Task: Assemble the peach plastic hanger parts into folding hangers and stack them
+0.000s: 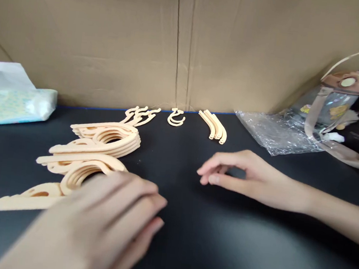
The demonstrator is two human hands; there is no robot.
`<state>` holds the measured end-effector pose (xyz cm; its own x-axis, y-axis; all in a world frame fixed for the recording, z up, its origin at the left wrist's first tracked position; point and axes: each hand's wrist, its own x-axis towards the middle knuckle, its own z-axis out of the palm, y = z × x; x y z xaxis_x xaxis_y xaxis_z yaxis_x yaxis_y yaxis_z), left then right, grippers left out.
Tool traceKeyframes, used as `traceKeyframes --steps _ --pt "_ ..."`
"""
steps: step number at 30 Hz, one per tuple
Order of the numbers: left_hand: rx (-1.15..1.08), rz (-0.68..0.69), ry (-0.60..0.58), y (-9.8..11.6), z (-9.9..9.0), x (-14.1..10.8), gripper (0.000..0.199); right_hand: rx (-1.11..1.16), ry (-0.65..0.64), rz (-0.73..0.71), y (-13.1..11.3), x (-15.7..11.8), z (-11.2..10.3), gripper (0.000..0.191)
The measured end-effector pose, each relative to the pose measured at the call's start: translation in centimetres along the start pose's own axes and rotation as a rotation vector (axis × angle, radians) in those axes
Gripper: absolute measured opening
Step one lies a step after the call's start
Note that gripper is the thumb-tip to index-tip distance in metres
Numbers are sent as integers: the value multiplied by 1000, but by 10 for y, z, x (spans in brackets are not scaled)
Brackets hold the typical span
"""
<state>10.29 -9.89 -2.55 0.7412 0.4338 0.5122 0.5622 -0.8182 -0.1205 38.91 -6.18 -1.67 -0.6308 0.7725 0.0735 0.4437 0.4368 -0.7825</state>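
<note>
My left hand (109, 217) is in the lower left foreground, slightly blurred, its fingers bent and close together; whether anything is under them is hidden. It partly covers the nearer stack of cream plastic hanger pieces (99, 162). Behind that lies another stack of these pieces (123, 143). My right hand (242, 175) hovers right of centre with curved fingers, a gap between thumb and fingers, and nothing visible in it. Toward the back are several cream hooked pieces (139, 115), a few small hooks (176, 118) and several slim curved bars (214, 126).
The black table (171, 236) ends at a cardboard wall (119, 38). On the left lies a soft white and pale blue packet (13, 95). Crumpled clear plastic (273, 129) and a clear bottle with a brown lid, handle and strap (337, 99) are at the right.
</note>
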Motion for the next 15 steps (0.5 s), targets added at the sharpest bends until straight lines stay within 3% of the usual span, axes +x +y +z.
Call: traceKeyframes --steps 3,7,11,15 --pt "-44 75 -29 25 20 10 31 -438 31 -212 5 41 -9 19" --pt "-216 48 -99 35 33 19 23 -878 72 -343 12 112 -10 34" --pt "-333 6 -109 29 38 19 16 -1052 20 -417 16 173 -1 47" --pt "-335 17 -78 26 42 16 14 -1045 -87 -421 14 201 6 44"
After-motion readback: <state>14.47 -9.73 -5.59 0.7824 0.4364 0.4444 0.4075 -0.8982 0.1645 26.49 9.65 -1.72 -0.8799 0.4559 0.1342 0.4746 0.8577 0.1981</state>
